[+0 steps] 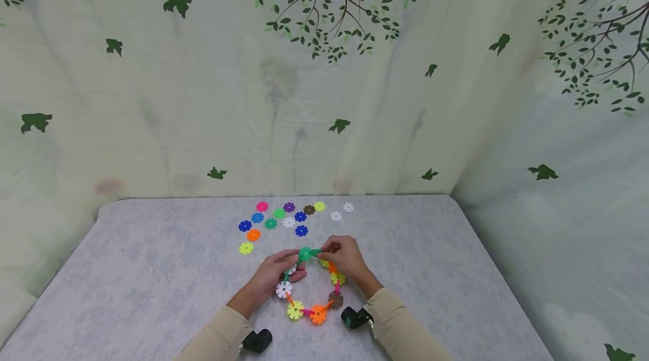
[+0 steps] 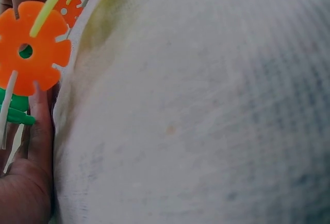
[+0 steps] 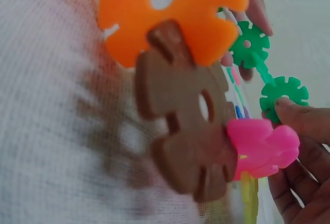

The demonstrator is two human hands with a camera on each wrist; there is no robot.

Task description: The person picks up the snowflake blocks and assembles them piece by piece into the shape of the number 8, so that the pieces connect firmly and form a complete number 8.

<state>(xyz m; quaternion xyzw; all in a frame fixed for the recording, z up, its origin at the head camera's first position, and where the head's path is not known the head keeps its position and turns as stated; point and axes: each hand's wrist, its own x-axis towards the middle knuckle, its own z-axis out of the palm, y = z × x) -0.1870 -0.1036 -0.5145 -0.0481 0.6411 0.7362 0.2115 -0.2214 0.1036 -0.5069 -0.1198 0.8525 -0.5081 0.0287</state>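
Observation:
A ring of notched plastic flower discs, slotted into one another, lies between my hands; its orange disc (image 1: 318, 315), brown disc (image 1: 336, 299) and white disc (image 1: 284, 289) show. At the ring's far side my left hand (image 1: 274, 276) holds a green disc (image 1: 305, 254) with its fingertips. From the other side, my right hand (image 1: 347, 257) pinches a second green disc (image 3: 283, 87) between thumb and fingers. Both green discs are linked edge to edge in the right wrist view. A pink disc (image 3: 263, 144) hangs close below the right thumb. An orange disc (image 2: 33, 49) fronts the left wrist view.
Loose discs are scattered behind the ring, among them a pink disc (image 1: 262, 206), a purple disc (image 1: 289, 207) and a yellow disc (image 1: 246, 248). A grey cloth covers the table (image 1: 152, 276). A curtain (image 1: 228, 96) with printed leaves hangs behind it.

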